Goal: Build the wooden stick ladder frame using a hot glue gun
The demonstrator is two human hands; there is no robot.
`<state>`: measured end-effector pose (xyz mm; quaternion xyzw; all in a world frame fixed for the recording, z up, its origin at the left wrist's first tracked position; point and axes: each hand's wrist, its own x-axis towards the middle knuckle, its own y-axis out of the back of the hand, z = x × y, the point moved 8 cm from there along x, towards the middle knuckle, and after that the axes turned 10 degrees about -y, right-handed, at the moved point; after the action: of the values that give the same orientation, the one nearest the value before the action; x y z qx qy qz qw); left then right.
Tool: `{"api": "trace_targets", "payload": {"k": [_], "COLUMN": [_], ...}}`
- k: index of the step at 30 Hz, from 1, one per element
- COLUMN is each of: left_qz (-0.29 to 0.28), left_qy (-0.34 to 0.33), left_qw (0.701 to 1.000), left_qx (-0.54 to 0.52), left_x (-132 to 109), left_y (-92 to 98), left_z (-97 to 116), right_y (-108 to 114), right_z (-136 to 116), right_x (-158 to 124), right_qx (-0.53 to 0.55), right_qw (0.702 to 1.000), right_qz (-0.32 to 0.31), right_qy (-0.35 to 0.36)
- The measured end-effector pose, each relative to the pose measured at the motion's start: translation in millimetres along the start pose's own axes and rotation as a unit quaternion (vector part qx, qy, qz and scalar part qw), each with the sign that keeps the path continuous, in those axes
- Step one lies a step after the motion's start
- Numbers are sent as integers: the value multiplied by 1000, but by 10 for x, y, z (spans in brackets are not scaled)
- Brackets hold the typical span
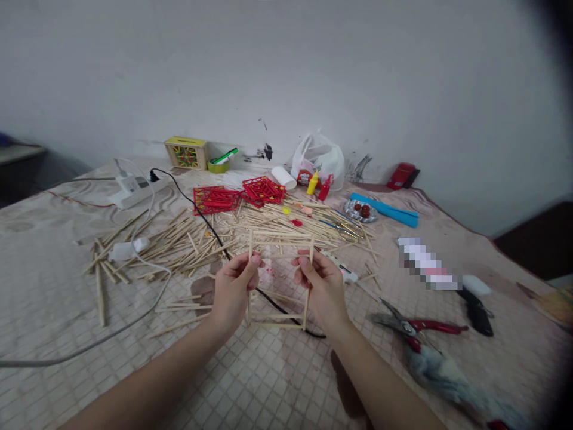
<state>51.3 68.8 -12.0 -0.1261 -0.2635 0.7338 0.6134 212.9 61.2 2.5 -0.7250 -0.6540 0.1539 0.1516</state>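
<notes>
Between both hands is a small frame of thin wooden sticks (278, 326), raised at the middle of the table. My left hand (233, 294) pinches its left upright between thumb and fingers. On the opposite side, my right hand (326, 291) grips the right upright in the same way. Crosspieces join the uprights at the bottom and near the fingertips; the fingers hide some of the joints. Behind the hands lies a wide heap of loose wooden sticks (179, 239). Just past my right hand, a white glue gun (349, 276) with a small red light is partly covered.
Red-handled pliers (436, 326) and a cloth (447, 376) lie to the right. A black cable (192, 206) runs under the frame. Toward the wall are red lattice pieces (217, 200), paint bottles (313, 183), a plastic bag (320, 155), a blue roll (385, 209) and a power strip (138, 191).
</notes>
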Motion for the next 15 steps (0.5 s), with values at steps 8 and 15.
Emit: {"api": "trace_targets", "payload": {"k": [8,15], "left_qz": [6,7], "left_qy": [13,4], "left_qw": [1000,1000], "left_qx": [2,1], "left_x": [-8,-8], "left_y": [-12,5], "left_z": [14,1], "right_y": [-19,10], "right_z": [17,29], "right_x": [-13,6], "right_qx": [4,24], "right_qw": [1000,999], "right_qz": [2,19], "right_qy": [-21,-26]}}
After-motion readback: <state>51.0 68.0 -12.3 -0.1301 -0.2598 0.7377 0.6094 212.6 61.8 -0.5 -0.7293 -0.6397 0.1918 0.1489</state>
